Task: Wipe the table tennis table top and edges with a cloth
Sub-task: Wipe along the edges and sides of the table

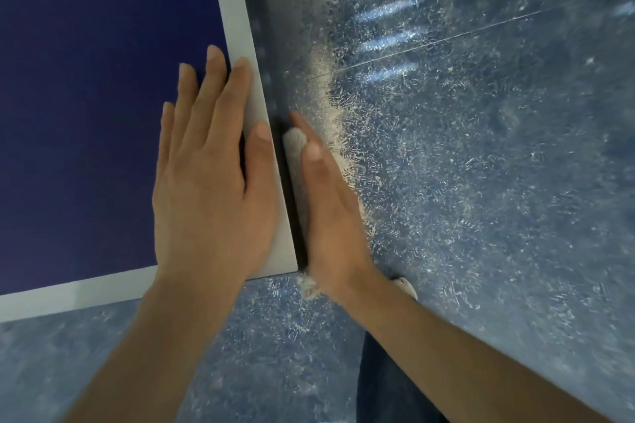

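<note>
The dark blue table tennis table (86, 96) fills the left of the head view, with a white border line along its right and near edges meeting at a corner. My left hand (213, 175) lies flat on the top near that corner, fingers straight and spread. My right hand (326, 209) presses a beige cloth (294, 144) against the table's dark right side edge, fingers straight along the edge. Most of the cloth is hidden under the palm; a frayed bit shows by the wrist.
A mottled blue floor (481, 165) lies below and to the right of the table. My dark trouser leg (385, 381) and a light shoe tip (407, 287) show beneath my right forearm.
</note>
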